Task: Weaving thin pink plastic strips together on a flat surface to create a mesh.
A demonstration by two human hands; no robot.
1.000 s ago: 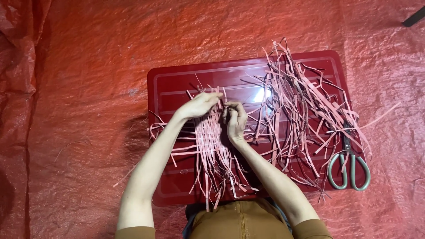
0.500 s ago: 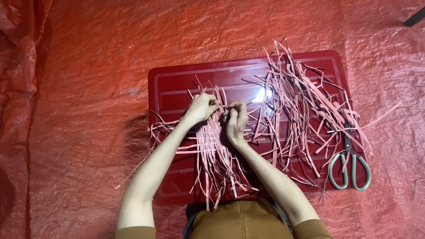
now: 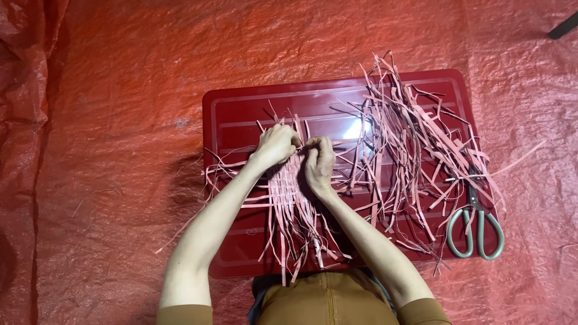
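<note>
Left hand (image 3: 276,144): grip pinched on top edge of the woven mat of thin pink strips (image 3: 289,192).
Right hand (image 3: 319,164): grip pinched on same mat, touching left.
Mat: lies on glossy red rectangular tray (image 3: 241,114), directly under both grips.

Tray (image 3: 241,114): glossy dark red, white glare spot near centre. Woven strips (image 3: 288,186): pale pink, plain checker weave. Loose strips (image 3: 409,144) at 3 o'clock: same pink, some darker. Scissors (image 3: 474,225) at 4 o'clock: grey-green handles. Sheet (image 3: 120,90) underneath: crinkled red. Sleeves (image 3: 186,314): brown.
</note>
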